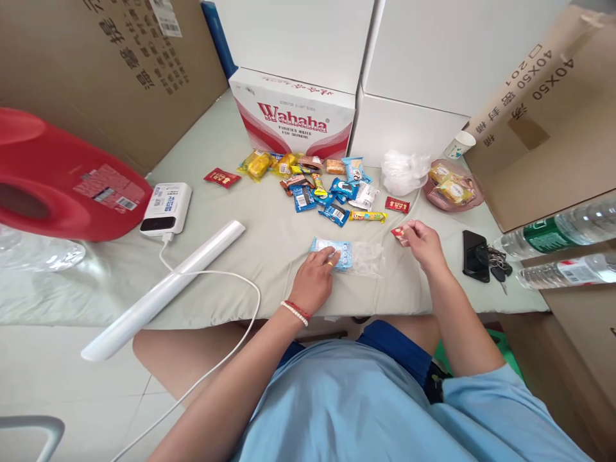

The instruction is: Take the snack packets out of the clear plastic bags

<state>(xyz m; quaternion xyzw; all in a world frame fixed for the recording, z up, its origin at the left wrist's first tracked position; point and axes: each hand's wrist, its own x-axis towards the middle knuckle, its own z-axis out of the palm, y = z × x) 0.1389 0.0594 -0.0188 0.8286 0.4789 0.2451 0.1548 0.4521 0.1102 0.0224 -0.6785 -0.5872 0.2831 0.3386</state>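
My left hand (314, 279) rests on the left part of a blue-and-clear plastic bag (368, 258) lying flat on the cloth, its fingers laid over the blue printed end. To the right of the bag, my right hand (423, 244) pinches a small red snack packet (399, 236) between thumb and fingertips, just above the cloth. Another red packet (397, 205) lies a little beyond it. Farther back is a loose pile of wrapped snacks, among them blue packets (333, 213), a yellow stick packet (368, 216) and a white packet (366, 195).
A Wahaha box (296, 119) stands behind the snacks. At the right are a pink container (452, 186) of snacks, a crumpled white plastic bag (405, 172), a phone (475, 255), keys and bottles. A white tube light (163, 289), a power bank (166, 208) with cable and a red jug (67, 173) occupy the left.
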